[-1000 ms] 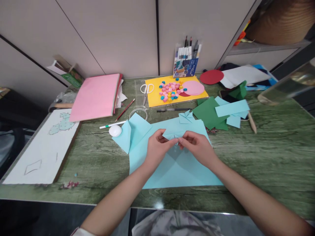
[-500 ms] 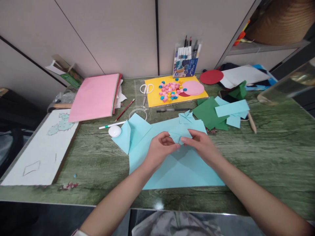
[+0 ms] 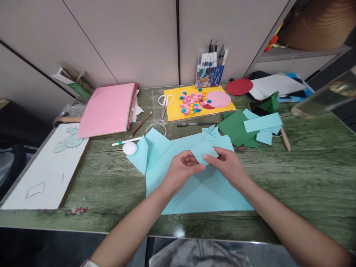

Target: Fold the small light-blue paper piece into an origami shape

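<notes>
Between my two hands is a small light-blue folded paper (image 3: 204, 151), held a little above a large light-blue sheet (image 3: 205, 196). My left hand (image 3: 183, 168) grips its left side, thumb along the lower edge and fingers curled behind. At the right side, my right hand (image 3: 228, 163) pinches it, thumb on the front face. Just beyond lies another folded light-blue paper piece (image 3: 210, 132) on the sheet's far edge. A bent light-blue paper (image 3: 157, 146) rests at the sheet's left corner, beside a white egg-shaped object (image 3: 129, 148).
White scissors (image 3: 165, 101) and a yellow sheet (image 3: 172, 111) bearing colourful pompom-like balls (image 3: 191, 102) lie at the back. Green paper (image 3: 236, 128) and blue strips (image 3: 263, 122) are at the right. Pink paper (image 3: 108, 109) and a cactus drawing (image 3: 41, 167) lie left. A clear container (image 3: 319, 100) stands far right.
The small folded paper has tilted or opened so that a flatter, smoother face shows, where folded flaps showed before. Both hands keep nearly the same place.
</notes>
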Available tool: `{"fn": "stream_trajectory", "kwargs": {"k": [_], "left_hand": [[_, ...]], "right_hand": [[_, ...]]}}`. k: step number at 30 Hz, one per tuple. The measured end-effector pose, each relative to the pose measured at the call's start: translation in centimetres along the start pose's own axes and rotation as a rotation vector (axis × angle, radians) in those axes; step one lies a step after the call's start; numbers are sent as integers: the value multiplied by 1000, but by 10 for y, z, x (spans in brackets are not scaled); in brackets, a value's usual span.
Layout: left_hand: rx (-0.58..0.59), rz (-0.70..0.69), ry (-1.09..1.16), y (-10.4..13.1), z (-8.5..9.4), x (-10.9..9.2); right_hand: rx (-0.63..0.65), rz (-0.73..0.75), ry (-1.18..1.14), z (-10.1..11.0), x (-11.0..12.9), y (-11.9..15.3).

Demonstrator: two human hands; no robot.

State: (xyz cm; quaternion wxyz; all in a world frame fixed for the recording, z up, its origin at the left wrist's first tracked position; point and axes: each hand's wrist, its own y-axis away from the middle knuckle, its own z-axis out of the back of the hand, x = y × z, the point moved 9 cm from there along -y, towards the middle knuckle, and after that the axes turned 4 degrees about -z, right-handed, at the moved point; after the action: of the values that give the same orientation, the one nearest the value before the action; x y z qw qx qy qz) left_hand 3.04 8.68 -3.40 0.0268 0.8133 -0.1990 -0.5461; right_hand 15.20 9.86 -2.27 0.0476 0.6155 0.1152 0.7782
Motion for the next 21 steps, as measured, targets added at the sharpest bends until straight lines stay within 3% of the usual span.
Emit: {"fn": "stream_trajectory", "kwargs": {"k": [21], "left_hand": [[-36,14,-50,0,6,3]], "right_hand": [[-25,52,167,2,7,0]]}}
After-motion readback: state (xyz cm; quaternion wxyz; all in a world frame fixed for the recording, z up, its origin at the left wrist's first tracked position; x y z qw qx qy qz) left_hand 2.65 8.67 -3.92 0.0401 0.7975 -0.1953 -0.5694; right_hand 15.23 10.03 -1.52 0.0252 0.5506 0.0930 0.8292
